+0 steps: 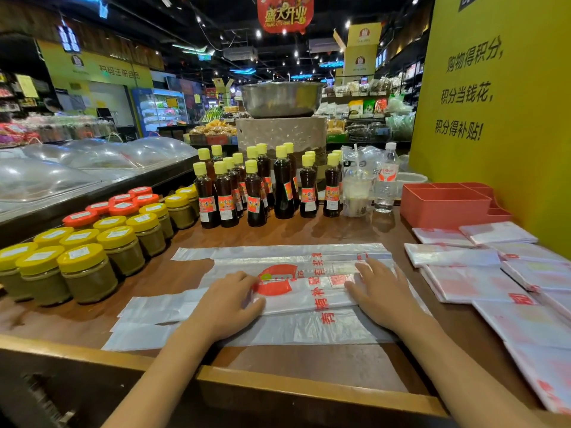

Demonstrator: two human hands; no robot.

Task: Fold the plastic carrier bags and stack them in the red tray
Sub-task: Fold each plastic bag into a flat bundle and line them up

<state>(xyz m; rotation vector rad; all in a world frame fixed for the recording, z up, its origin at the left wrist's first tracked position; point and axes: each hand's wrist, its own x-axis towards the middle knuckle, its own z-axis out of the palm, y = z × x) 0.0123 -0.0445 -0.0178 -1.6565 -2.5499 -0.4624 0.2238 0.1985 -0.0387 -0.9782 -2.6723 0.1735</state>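
Observation:
A white plastic carrier bag (309,264) with red print lies flat on the wooden counter, its handles pointing left. A lengthwise fold runs across its middle. My left hand (228,301) presses flat on the left part of the fold, beside the red logo. On the right part, my right hand (380,288) lies flat with fingers spread. The red tray (445,208) stands at the back right and looks to hold no bags. Several folded bags (463,257) lie spread on the counter in front of the tray and to the right.
Yellow- and red-lidded jars (89,242) crowd the left of the counter. Dark sauce bottles (256,186) line the back, beside a drink cup (357,193) and a water bottle (386,180). A yellow wall (500,118) bounds the right. The counter's raised wooden edge (278,384) runs along the front.

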